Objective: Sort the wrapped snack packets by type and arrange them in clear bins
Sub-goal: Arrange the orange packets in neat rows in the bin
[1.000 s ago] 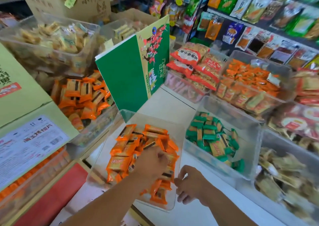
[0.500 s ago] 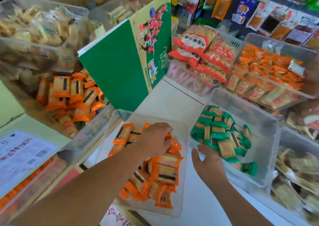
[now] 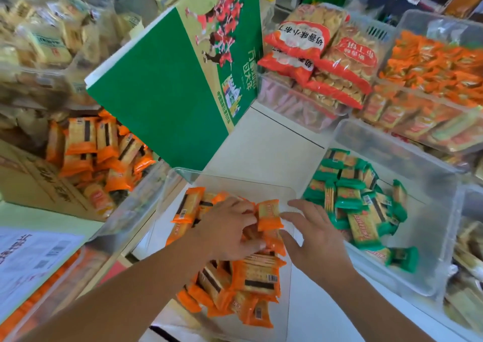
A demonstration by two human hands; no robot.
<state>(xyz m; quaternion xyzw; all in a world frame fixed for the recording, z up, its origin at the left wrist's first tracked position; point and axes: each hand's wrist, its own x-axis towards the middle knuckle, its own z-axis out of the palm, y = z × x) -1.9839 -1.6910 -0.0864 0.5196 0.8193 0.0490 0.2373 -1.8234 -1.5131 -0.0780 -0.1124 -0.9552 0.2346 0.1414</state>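
Crowded shop counter [image 3: 271, 143], clear bins [image 3: 431, 237]

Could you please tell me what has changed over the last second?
The right hand opened and moved forward along the right wall of the clear bin, toward an upright orange packet. The left hand slid deeper over the orange packets, fingers curling round some. The green packets stayed put.

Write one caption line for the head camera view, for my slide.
Head view: the left hand curls over orange packets in a clear bin; the open right hand is spread at its right edge.
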